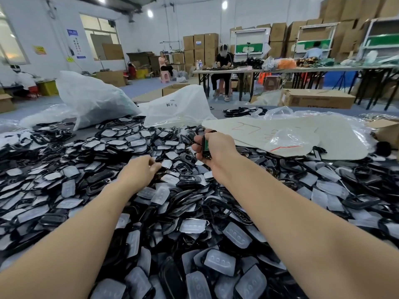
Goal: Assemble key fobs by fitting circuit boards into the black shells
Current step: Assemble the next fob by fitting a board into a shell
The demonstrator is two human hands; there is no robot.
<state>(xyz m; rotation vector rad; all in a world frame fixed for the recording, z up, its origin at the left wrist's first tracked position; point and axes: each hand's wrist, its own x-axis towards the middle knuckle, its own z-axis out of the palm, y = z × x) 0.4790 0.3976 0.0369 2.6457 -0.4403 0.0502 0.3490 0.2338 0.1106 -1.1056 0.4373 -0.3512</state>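
Black shell [205, 152] with a green circuit board [206, 144] showing in it stood nearly upright in the right hand [218, 147], whose fingers curled round it above the heap of loose parts [172, 212]. Its long axis ran top to bottom. The left hand [138, 170] lay lower and to the left, near but apart, fingertips drawn together on the heap; whether they pinched anything could not be told. Any further piece would probably come up from that side.
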